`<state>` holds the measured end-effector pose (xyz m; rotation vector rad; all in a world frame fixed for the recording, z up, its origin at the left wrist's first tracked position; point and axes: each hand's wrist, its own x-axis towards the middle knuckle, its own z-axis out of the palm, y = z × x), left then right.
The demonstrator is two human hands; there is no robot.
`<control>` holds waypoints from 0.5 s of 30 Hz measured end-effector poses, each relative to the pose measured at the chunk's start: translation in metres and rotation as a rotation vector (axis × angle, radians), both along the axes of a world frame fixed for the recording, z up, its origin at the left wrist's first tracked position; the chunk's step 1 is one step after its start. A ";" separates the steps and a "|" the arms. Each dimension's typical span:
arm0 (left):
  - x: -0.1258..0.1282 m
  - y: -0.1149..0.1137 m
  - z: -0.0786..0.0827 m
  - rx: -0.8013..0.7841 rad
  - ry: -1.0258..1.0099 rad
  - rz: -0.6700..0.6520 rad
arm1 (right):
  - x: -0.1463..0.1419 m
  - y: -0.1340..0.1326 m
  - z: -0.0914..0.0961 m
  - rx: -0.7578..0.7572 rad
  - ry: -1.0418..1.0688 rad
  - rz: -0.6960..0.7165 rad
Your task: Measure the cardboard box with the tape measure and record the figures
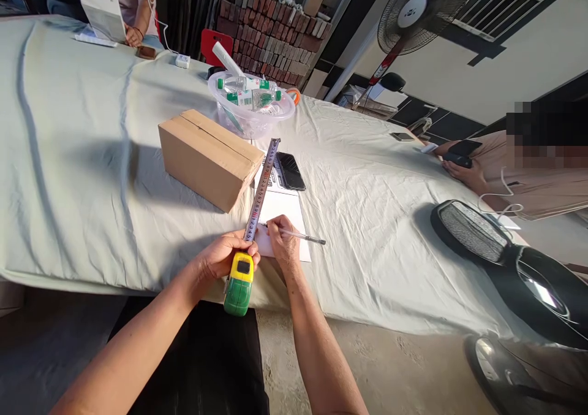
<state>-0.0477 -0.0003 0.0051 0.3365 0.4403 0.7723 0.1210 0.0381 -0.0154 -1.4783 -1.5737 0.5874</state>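
Observation:
My left hand (225, 257) is closed around a green and yellow tape measure (239, 284) at the table's near edge. Its blade (263, 186) runs out away from me, up past the corner of a brown cardboard box (206, 157). My right hand (282, 243) pinches a pen (301, 236) with the tip down on a white sheet of paper (282, 209), right beside the blade. A black phone (290, 171) lies on printed paper just beyond the sheet.
A clear plastic tub (250, 103) of water bottles stands behind the box. Pale cloth (82, 157) covers the table. One person sits at the far left with papers (101, 13), another at the right holding a phone (462, 152). A fan (422, 10) stands behind; a black scooter (519, 268) is near right.

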 end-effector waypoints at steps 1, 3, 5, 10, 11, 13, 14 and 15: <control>0.000 0.000 0.000 0.002 0.000 -0.001 | 0.000 0.000 0.001 -0.002 0.006 -0.001; -0.001 0.000 -0.001 0.007 0.001 -0.006 | 0.000 -0.002 0.003 -0.011 0.030 0.005; -0.001 -0.001 -0.002 0.015 0.000 -0.011 | 0.000 -0.004 0.007 -0.011 0.084 -0.002; -0.001 -0.006 0.002 0.078 -0.002 0.006 | 0.001 -0.009 0.015 0.092 0.256 -0.062; -0.002 -0.008 0.004 0.094 -0.005 0.009 | 0.002 -0.010 0.016 0.101 0.283 -0.062; -0.006 -0.015 0.009 0.122 -0.007 0.010 | 0.003 -0.011 0.020 0.104 0.326 -0.056; -0.009 -0.019 0.012 0.133 -0.004 0.006 | 0.003 -0.011 0.022 0.097 0.336 -0.041; -0.013 -0.024 0.014 0.139 0.002 0.005 | 0.003 -0.010 0.025 0.086 0.337 -0.014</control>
